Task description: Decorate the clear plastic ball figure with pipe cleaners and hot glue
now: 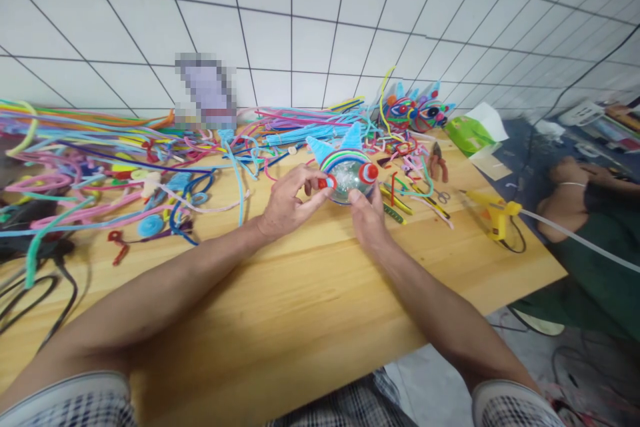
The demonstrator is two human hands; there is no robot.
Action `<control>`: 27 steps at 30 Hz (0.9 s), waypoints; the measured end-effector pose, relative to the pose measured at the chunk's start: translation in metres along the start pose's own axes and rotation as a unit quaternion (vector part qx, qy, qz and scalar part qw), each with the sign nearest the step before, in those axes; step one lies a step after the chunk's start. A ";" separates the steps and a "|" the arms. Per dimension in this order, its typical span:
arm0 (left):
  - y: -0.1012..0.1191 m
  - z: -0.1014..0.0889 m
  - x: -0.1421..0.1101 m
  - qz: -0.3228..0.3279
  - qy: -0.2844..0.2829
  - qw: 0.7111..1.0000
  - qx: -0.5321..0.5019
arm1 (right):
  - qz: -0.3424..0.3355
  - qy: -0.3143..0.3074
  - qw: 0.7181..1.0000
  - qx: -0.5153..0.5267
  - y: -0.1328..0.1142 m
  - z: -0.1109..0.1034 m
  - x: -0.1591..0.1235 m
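Note:
A clear ball wrapped in rainbow pipe cleaners (347,173), with two blue pointed ears and red round eyes, sits on the wooden table (300,293). My left hand (287,203) pinches a small red coil (327,182) against the ball's left side. My right hand (367,213) steadies the ball from below, fingers pressed on its front.
A tangle of coloured pipe cleaners (125,160) covers the table's left and back. A finished craft figure (417,110) stands at the back right. Pliers (437,160), scissors (440,197) and a yellow glue gun (495,213) lie to the right. Another person's arm (565,200) rests beyond the table's edge.

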State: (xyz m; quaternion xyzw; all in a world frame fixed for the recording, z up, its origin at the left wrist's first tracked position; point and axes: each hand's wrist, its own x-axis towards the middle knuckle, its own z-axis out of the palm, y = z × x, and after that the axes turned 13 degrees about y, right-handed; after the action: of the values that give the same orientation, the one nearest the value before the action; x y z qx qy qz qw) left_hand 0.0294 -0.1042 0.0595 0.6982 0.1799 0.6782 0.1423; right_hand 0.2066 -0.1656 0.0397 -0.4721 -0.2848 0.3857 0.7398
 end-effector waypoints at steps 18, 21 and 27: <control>-0.002 0.000 -0.006 -0.099 -0.009 0.995 -0.032 | 0.009 -0.012 1.000 0.012 -0.005 0.002 0.001; -0.005 0.000 -0.008 -0.214 -0.010 0.975 -0.064 | 0.017 -0.020 0.999 0.026 -0.008 0.004 0.002; -0.015 0.002 -0.004 -0.372 -0.039 0.913 -0.163 | 0.026 -0.026 0.998 0.043 -0.008 0.005 0.001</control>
State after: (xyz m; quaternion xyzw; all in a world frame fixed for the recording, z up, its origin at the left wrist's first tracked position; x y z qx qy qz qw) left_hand 0.0301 -0.0921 0.0489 0.5738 0.3077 0.5679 0.5036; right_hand 0.2056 -0.1649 0.0493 -0.4371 -0.2741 0.4290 0.7414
